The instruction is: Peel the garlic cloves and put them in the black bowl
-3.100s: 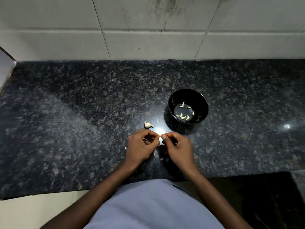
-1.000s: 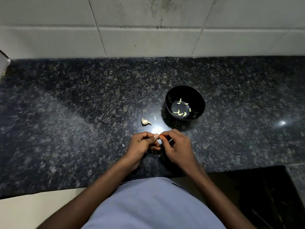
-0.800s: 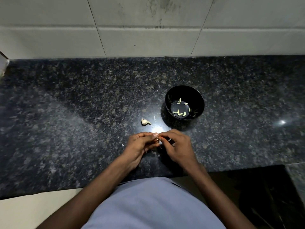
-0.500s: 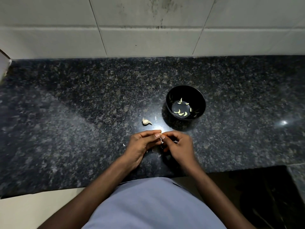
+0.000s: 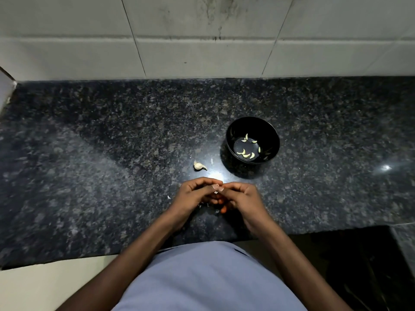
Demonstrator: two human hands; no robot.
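Both hands have drawn closer, fingertips now meeting over the table's [image 5: 89,176] near edge. Left of them the speckled surface lies open. Left hand [image 5: 193,194] and right hand [image 5: 241,198] pinch one small garlic clove [image 5: 216,186] between them. An unpeeled clove [image 5: 199,165] lies just beyond; the black bowl [image 5: 269,135], holding peeled cloves [image 5: 246,151], stands farther right with bare room past it.

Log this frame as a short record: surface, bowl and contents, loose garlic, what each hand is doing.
surface: dark speckled counter, tiled wall behind
bowl: black bowl, upright, beyond the right hand
bowl contents: about six peeled cloves
loose garlic: one unpeeled piece left of the bowl, not touching it
left hand: fingertips meeting the right hand's over a small garlic clove
right hand: pinching the same clove
scraps: skin flakes on the counter by the hands
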